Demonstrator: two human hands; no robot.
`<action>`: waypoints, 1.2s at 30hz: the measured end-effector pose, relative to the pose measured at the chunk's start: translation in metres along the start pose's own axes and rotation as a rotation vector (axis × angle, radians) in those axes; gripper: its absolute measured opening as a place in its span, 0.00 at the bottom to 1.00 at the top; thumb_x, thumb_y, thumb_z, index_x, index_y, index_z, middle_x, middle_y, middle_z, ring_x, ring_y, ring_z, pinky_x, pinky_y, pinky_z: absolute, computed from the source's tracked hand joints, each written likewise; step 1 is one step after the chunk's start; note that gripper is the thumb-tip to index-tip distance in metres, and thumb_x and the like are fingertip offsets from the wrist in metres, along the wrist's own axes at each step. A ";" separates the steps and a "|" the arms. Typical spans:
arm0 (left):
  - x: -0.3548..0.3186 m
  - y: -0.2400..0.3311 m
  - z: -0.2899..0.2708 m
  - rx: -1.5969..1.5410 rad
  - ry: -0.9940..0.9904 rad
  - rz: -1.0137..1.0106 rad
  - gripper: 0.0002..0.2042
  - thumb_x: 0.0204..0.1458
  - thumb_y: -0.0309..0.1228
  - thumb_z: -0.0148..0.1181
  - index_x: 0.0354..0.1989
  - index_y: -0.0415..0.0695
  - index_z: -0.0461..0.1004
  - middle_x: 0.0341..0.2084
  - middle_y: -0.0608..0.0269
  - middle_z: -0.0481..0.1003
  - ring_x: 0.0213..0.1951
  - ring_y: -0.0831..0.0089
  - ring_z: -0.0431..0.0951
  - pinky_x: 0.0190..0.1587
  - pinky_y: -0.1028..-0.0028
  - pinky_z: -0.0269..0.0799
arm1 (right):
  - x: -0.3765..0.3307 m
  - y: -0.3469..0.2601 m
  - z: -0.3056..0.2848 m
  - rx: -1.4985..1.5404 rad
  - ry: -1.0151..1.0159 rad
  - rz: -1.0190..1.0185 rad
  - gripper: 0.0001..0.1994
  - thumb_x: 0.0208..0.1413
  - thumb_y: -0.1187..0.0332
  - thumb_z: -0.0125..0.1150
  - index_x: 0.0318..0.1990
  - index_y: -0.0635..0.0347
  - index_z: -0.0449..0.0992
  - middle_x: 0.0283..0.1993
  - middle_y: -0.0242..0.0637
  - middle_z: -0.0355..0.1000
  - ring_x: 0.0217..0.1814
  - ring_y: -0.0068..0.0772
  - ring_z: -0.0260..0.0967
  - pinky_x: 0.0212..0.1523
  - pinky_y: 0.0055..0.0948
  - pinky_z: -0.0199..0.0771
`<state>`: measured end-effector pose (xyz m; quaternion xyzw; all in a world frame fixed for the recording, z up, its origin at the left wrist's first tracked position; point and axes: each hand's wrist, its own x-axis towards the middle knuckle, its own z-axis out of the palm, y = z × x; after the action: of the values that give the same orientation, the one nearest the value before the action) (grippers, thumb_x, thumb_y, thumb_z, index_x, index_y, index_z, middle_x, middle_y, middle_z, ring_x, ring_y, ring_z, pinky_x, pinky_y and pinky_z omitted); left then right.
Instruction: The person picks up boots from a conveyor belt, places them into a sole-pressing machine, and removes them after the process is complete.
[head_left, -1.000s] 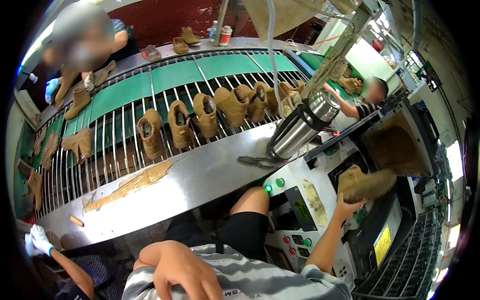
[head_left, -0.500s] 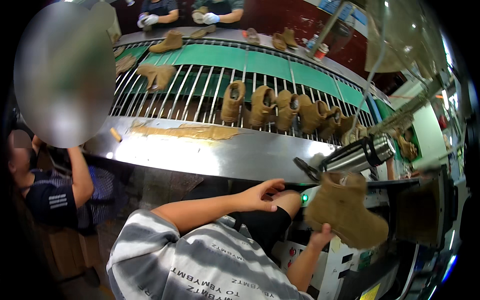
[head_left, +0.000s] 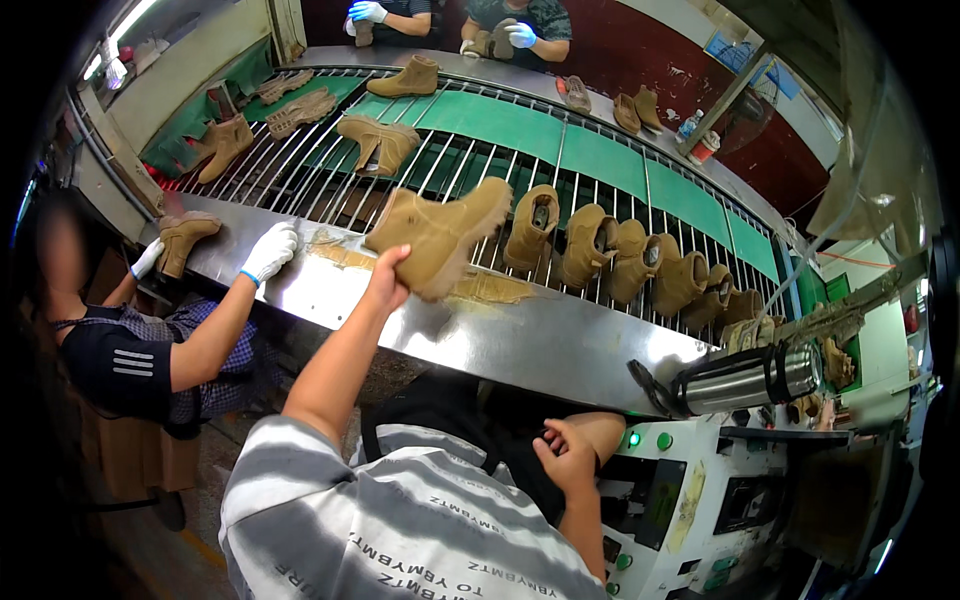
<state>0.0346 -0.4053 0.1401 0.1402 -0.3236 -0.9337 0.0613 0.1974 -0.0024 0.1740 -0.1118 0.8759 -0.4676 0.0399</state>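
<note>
My left hand (head_left: 388, 282) is stretched forward over the metal ledge, its fingers closed around the upper of a tan ankle boot (head_left: 432, 236). The boot is tilted on its side, its pale ridged sole toward the right, above the near edge of the slatted conveyor rack (head_left: 330, 165). By my right knee is my right hand (head_left: 566, 455), empty, with fingers loosely curled and apart. Several matching boots (head_left: 590, 245) stand in a row on the rack to the right of the held one.
A steel flask (head_left: 745, 380) with a black strap lies at the ledge's right end. Below it stands a white machine (head_left: 690, 480) with green buttons. At left, a co-worker's gloved hand (head_left: 270, 252) rests on the ledge (head_left: 540, 345) near another boot (head_left: 183, 240). Two people handle shoes across the rack.
The boot has passed from my right hand to my left and moved left, over the ledge. My right hand has drawn back toward my knee. The view has shifted left.
</note>
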 end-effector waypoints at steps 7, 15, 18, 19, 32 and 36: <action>0.172 -0.019 0.008 0.435 0.040 0.277 0.21 0.45 0.26 0.64 0.49 0.36 0.71 0.43 0.56 0.77 0.44 0.66 0.77 0.48 0.68 0.72 | -0.037 0.056 0.021 -0.044 0.097 0.326 0.11 0.45 0.73 0.68 0.37 0.65 0.78 0.27 0.35 0.73 0.24 0.22 0.66 0.29 0.22 0.69; 0.200 -0.117 -0.005 1.007 0.155 0.578 0.35 0.40 0.32 0.72 0.58 0.38 0.64 0.50 0.48 0.72 0.54 0.53 0.72 0.56 0.65 0.67 | -0.057 0.137 0.041 -0.531 0.297 0.129 0.03 0.48 0.72 0.60 0.29 0.61 0.76 0.21 0.41 0.66 0.22 0.41 0.64 0.26 0.35 0.68; 0.197 -0.109 -0.004 1.011 0.030 0.539 0.41 0.39 0.36 0.74 0.63 0.38 0.58 0.54 0.46 0.67 0.57 0.54 0.68 0.60 0.65 0.63 | -0.062 0.179 0.046 -0.611 0.298 0.045 0.03 0.49 0.70 0.58 0.28 0.58 0.75 0.22 0.43 0.67 0.23 0.48 0.65 0.27 0.41 0.68; 0.197 -0.099 -0.009 1.118 -0.066 0.492 0.46 0.38 0.38 0.75 0.64 0.37 0.54 0.57 0.45 0.64 0.60 0.54 0.65 0.62 0.65 0.60 | -0.064 0.187 0.050 -0.638 0.341 0.015 0.03 0.50 0.70 0.58 0.28 0.57 0.75 0.22 0.43 0.67 0.24 0.47 0.66 0.27 0.41 0.68; 0.357 0.080 -0.177 -0.229 0.585 0.228 0.39 0.58 0.54 0.50 0.64 0.31 0.49 0.54 0.42 0.62 0.52 0.54 0.68 0.57 0.60 0.66 | -0.040 0.162 0.049 -0.728 0.175 0.332 0.11 0.46 0.60 0.64 0.32 0.57 0.78 0.32 0.45 0.75 0.34 0.53 0.71 0.37 0.42 0.73; 0.398 0.090 -0.176 -0.314 0.655 0.292 0.23 0.61 0.49 0.46 0.47 0.37 0.63 0.40 0.51 0.70 0.42 0.63 0.73 0.50 0.64 0.72 | -0.059 0.197 0.058 -0.803 0.155 0.399 0.10 0.43 0.59 0.64 0.30 0.53 0.76 0.30 0.42 0.74 0.33 0.52 0.70 0.37 0.43 0.72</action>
<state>-0.2898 -0.6604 -0.0246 0.3722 -0.1564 -0.8591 0.3146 0.2335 0.0697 -0.0235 0.0876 0.9927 -0.0810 0.0172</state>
